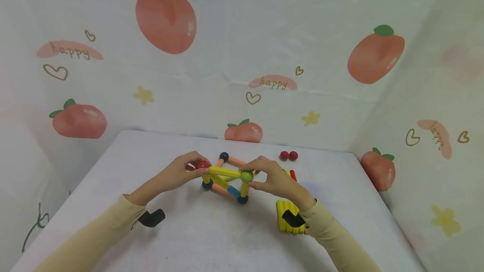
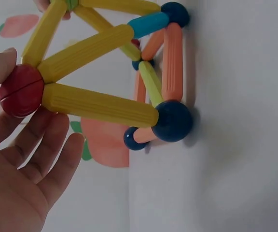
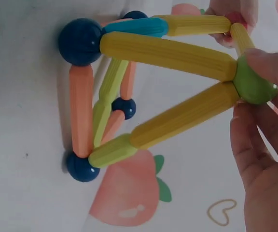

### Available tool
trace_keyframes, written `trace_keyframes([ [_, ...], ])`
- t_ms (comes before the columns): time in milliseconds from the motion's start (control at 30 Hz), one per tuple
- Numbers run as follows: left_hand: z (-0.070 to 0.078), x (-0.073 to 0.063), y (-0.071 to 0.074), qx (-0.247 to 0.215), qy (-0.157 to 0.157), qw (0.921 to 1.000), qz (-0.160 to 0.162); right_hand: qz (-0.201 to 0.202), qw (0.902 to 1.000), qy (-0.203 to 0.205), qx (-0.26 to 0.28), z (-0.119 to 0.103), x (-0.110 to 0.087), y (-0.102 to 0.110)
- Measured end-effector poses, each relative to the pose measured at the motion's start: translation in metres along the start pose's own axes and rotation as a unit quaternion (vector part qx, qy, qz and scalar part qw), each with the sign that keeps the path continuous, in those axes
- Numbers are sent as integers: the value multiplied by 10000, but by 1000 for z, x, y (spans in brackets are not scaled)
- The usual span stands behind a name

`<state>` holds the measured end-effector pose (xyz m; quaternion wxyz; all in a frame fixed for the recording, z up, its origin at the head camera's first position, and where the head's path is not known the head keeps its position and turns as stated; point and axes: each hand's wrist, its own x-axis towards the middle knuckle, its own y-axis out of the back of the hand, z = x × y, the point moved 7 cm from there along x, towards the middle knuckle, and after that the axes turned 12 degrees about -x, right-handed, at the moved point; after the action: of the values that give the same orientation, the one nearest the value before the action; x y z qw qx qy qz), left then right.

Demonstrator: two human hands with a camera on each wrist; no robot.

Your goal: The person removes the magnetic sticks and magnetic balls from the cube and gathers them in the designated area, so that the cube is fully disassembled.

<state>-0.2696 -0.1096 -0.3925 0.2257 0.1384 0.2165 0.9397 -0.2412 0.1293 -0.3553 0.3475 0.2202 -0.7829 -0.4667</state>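
A frame of coloured rods and balls stands on the table between both hands. My left hand pinches a red ball at the frame's upper left corner. With thumb and fingers, my right hand holds a green ball at the upper right corner. A yellow rod spans these two balls. Other yellow rods slope down from them. The base has orange rods joined by dark blue balls. A blue rod continues one yellow rod down to a blue ball.
Two red balls lie at the back right of the white table. A row of yellow rods lies near the right forearm, partly covered by it. A red rod shows behind the right hand. A fruit-patterned cloth hangs behind.
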Motion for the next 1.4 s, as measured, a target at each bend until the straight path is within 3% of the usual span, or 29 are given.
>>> trace_keyframes([
  [567,3,7,-1,127,-18,9998,128,1210,9923,-71,-260,-5,-7,-4],
  [867,3,9,-2,-22,206,9997,103,1513,9868,-360,457,6,-12,-9],
  [1100,-1,11,-4,-172,434,9989,27,1457,9812,-754,1017,16,-15,-15],
  [1267,0,11,-4,-193,421,9989,-26,1352,9704,-1285,1531,24,-18,-20],
  [1400,1,11,-4,-188,375,9991,-50,1247,9558,-1659,2081,29,-18,-24],
])
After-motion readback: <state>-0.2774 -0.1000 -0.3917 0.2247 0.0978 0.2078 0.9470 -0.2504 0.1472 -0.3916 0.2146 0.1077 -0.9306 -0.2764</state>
